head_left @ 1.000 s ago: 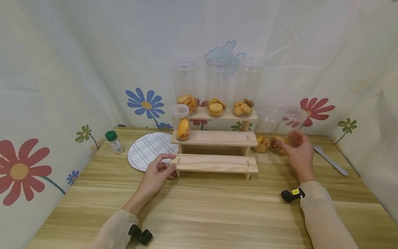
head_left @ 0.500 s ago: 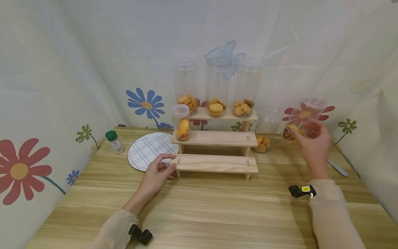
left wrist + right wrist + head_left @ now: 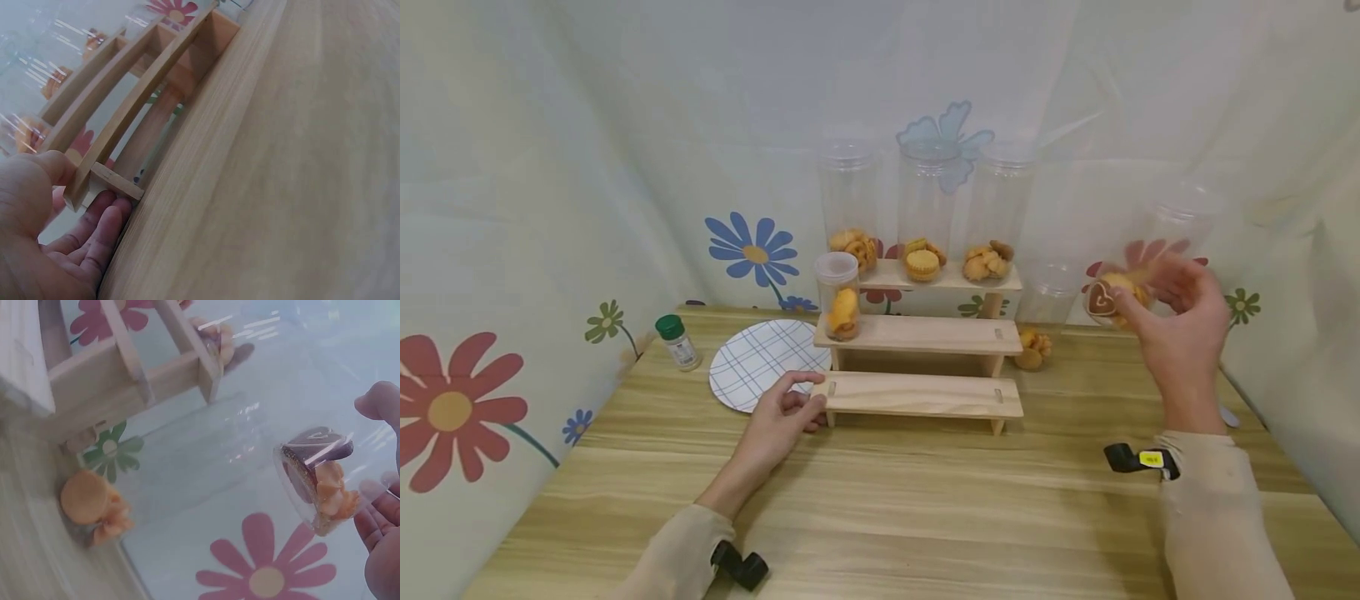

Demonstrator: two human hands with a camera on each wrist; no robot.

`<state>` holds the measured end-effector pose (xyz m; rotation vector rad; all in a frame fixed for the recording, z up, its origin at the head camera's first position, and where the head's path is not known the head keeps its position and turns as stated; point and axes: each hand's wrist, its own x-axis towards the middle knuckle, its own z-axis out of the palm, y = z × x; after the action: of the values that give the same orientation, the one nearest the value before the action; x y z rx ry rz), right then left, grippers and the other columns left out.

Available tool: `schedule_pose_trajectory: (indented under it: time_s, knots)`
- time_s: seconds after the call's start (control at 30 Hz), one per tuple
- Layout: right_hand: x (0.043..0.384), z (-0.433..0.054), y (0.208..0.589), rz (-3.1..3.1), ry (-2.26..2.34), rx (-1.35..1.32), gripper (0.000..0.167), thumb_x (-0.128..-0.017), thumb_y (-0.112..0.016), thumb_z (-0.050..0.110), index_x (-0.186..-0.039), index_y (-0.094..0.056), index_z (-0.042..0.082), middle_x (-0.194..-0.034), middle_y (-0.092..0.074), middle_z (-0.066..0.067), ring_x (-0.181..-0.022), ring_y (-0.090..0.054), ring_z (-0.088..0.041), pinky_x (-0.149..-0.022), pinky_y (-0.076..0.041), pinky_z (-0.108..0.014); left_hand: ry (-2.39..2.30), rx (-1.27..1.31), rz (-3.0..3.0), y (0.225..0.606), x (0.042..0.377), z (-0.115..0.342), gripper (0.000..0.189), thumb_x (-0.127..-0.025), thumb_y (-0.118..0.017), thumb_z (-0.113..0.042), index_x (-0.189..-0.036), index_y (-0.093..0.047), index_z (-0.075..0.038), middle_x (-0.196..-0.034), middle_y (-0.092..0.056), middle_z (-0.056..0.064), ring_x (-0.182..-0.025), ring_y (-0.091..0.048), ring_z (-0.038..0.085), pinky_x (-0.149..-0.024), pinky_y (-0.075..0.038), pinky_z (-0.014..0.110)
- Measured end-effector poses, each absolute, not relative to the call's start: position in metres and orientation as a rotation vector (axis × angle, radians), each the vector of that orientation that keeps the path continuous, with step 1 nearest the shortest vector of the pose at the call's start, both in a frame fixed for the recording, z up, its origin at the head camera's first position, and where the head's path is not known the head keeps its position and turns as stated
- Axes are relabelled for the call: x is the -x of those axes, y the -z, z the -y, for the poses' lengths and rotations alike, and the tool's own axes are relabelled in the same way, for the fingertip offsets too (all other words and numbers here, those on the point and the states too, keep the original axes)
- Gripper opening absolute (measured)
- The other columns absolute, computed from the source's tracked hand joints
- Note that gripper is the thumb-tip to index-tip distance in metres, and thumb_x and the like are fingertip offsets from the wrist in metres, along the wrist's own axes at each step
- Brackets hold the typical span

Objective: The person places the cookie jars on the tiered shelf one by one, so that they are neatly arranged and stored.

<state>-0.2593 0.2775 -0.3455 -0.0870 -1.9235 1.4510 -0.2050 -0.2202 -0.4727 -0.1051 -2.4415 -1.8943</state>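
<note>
My left hand [image 3: 778,417] grips the left end of the lowest step of a three-tier wooden display stand [image 3: 917,394]. In the left wrist view, the fingers [image 3: 103,234] reach under the board beside its leg. My right hand [image 3: 1187,333] holds a clear lidded jar [image 3: 1150,250] in the air, tilted with its lid to the upper right. Inside lie a brown heart cookie [image 3: 1101,298] and yellowish cookies. Three tall cookie jars stand on the top tier, including a middle jar [image 3: 928,200]. A shorter jar [image 3: 837,292] stands on the middle tier's left end.
Right of the stand, another clear cookie jar [image 3: 1045,312] stands on the table [image 3: 910,508]. A checked plate [image 3: 760,362] and a green-capped shaker bottle [image 3: 677,343] are at the left. A knife's tip [image 3: 1228,417] shows behind my right forearm. Flowered cloth [image 3: 647,150] hangs behind.
My right hand has taken hold of the heart-cookie jar, lifted it off the table and moved it up and to the right. My left hand stays on the stand.
</note>
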Motion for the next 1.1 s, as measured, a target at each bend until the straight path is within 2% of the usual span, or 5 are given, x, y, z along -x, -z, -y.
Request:
schedule_pose_trajectory:
  time_s: [0.37, 0.5, 0.7, 0.97, 1.1]
  knots:
    - [0.252, -0.247, 0.334, 1.942, -1.460, -0.107, 0.057, -0.090, -0.095, 0.011, -0.140, -0.070, 0.017, -0.123, -0.076, 0.009, -0.112, -0.066, -0.011, -0.091, -0.048, -0.020, 1.892, 0.101, 2.443, 0.472, 0.205, 0.220, 0.034, -0.111, -0.073, -0.022, -0.143, -0.066, -0.013, -0.104, -0.076, 0.021, -0.095, -0.078, 0.028, -0.081, -0.066, 0.030]
    - [0.249, -0.226, 0.335, 1.994, -1.466, -0.198, 0.057, -0.092, -0.094, 0.014, -0.142, -0.067, 0.017, -0.126, -0.074, 0.005, -0.115, -0.066, -0.014, -0.095, -0.050, -0.021, 1.883, 0.092, 2.456, 0.471, 0.205, 0.220, 0.034, -0.111, -0.073, -0.023, -0.143, -0.066, -0.014, -0.104, -0.076, 0.020, -0.095, -0.078, 0.028, -0.081, -0.066, 0.029]
    - [0.250, -0.191, 0.336, 2.012, -1.500, -0.361, 0.061, -0.091, -0.093, 0.009, -0.145, -0.065, 0.007, -0.135, -0.070, -0.010, -0.122, -0.065, -0.017, -0.105, -0.051, -0.022, 1.896, 0.095, 2.456, 0.471, 0.204, 0.220, 0.034, -0.111, -0.072, -0.023, -0.143, -0.065, -0.013, -0.104, -0.076, 0.020, -0.096, -0.078, 0.028, -0.082, -0.065, 0.029]
    - [0.261, -0.151, 0.342, 1.988, -1.613, -0.489, 0.062, -0.089, -0.095, 0.006, -0.141, -0.063, -0.003, -0.131, -0.069, -0.017, -0.117, -0.067, -0.023, -0.103, -0.054, -0.024, 1.900, 0.107, 2.448, 0.473, 0.206, 0.221, 0.034, -0.112, -0.072, -0.023, -0.143, -0.065, -0.013, -0.105, -0.076, 0.022, -0.097, -0.078, 0.030, -0.082, -0.066, 0.030]
    - [0.266, -0.130, 0.347, 2.048, -1.624, -0.485, 0.066, -0.090, -0.096, 0.014, -0.144, -0.063, 0.001, -0.135, -0.071, -0.015, -0.121, -0.067, -0.023, -0.107, -0.054, -0.031, 1.903, 0.108, 2.443, 0.474, 0.206, 0.221, 0.033, -0.111, -0.072, -0.021, -0.142, -0.065, -0.012, -0.104, -0.076, 0.022, -0.096, -0.078, 0.030, -0.081, -0.066, 0.029]
